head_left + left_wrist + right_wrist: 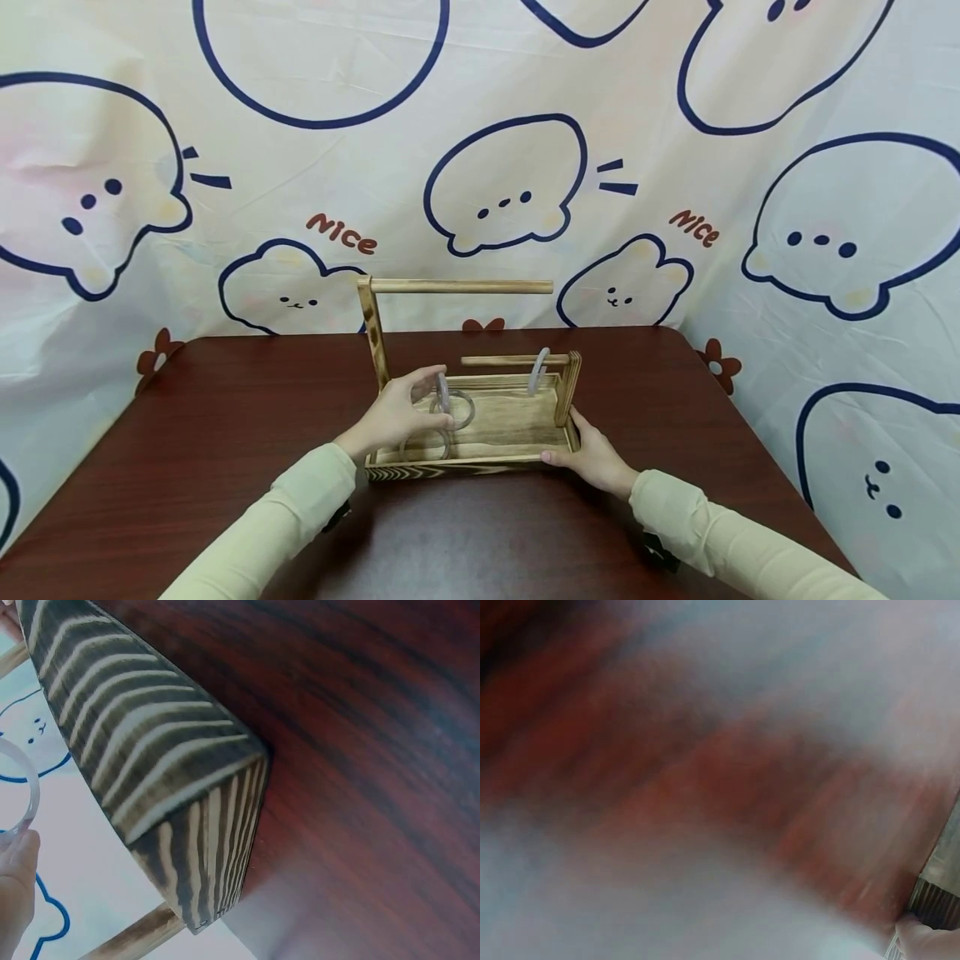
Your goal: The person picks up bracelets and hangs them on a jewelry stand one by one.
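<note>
Left hand (396, 414) is over the left end of the wooden tray (480, 463) on the desk (225, 417), fingers and thumb pinching a clear ring (442, 392) held upright just above the tray floor. Two more clear rings (457, 410) lie flat beneath it. One hung ring (537, 370) sits on the low peg (495, 361); the upper bar (461, 287) is bare.

Right hand (592, 457) grips the tray's near right corner, fingers curled on the edge, steadying it.

Judged step: ring lifted, not yet hung. Next move likely calls for carrying it right and threading it over the free end of a peg.

Right wrist view is blurred; only a fingertip and tray corner show. Left wrist view cuts the ring off.
</note>
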